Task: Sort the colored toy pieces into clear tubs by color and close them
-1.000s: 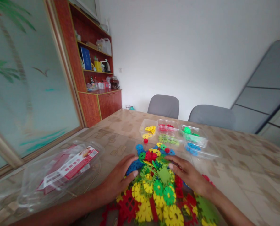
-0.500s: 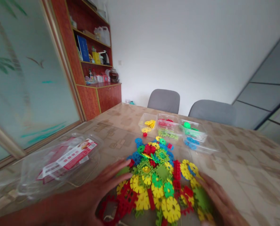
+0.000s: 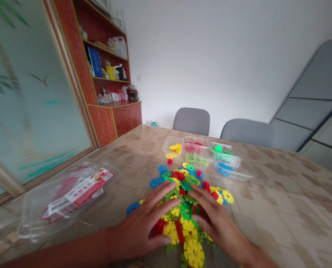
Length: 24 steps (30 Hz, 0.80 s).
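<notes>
A heap of colourful plastic interlocking toy pieces (image 3: 188, 224) lies on the table in front of me: yellow, blue and green notched discs, with red and lime-green pieces among them. My left hand (image 3: 147, 217) rests against the heap's left side, fingers spread. From the right, my right hand (image 3: 214, 214) reaches over the pile, its fingers apart too. Both palms cover part of the pieces. A blue disc (image 3: 132, 209) shows just left of my left hand. One large yellow disc (image 3: 194, 253) lies at the near edge, between my wrists.
Behind the heap stand clear plastic boxes holding yellow pieces (image 3: 175, 148), red pieces (image 3: 193, 146), lime pieces (image 3: 196, 159), green pieces (image 3: 223, 152) and blue pieces (image 3: 224, 169). Clear packaging (image 3: 68, 199) with a red-and-white label lies left. Two grey chairs (image 3: 191, 121) stand beyond the table.
Both hands have moved inward from the heap's sides, the right one farther to the left. The pieces are pushed closer together, and the right-hand spread has narrowed. The view has shifted slightly.
</notes>
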Motion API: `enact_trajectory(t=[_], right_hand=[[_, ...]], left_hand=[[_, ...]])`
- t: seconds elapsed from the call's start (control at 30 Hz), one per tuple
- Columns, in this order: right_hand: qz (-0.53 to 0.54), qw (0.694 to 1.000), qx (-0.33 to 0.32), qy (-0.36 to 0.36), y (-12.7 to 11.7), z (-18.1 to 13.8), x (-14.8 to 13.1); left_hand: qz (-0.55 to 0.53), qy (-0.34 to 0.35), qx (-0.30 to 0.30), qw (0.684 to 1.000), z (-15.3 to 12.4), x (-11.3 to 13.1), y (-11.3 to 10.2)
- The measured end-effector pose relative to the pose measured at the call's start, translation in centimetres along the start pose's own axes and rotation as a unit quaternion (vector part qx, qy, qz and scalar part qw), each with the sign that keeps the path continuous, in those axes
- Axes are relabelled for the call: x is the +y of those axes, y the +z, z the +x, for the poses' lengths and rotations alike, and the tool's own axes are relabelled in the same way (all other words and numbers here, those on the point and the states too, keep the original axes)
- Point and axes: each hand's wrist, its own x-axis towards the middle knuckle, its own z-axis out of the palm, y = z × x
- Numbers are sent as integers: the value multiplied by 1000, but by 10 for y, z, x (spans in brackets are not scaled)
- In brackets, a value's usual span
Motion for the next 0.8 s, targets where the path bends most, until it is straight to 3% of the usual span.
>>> enact_trajectory(t=[0.1,0.2,0.33,0.4,0.53,0.6,0.7,0.8], right_hand=[[29,999,15,-4,-6,17,-1],[25,997,68,16,-17,20,4],[14,994,103,42,-30,9,4],[20,997,70,33,-32,5,-4],[15,999,-45,-18,-19,8,-28],[-16,997,-72,-19,-10,10,-35],[-66,997,-52,3,-1,11,-32],[-95,995,-31,10,0,8,-23]], left_hand=[[-37,25,44,998,24,1,-2],[-64,5,117,991,43,-13,1],[-75,-20,176,981,46,-33,-4],[-68,-7,150,986,42,-35,-14],[-48,61,0,997,36,-24,-37],[-32,73,-46,996,36,-18,-42],[8,57,-42,997,37,-20,-40],[57,23,9,998,38,-30,-35]])
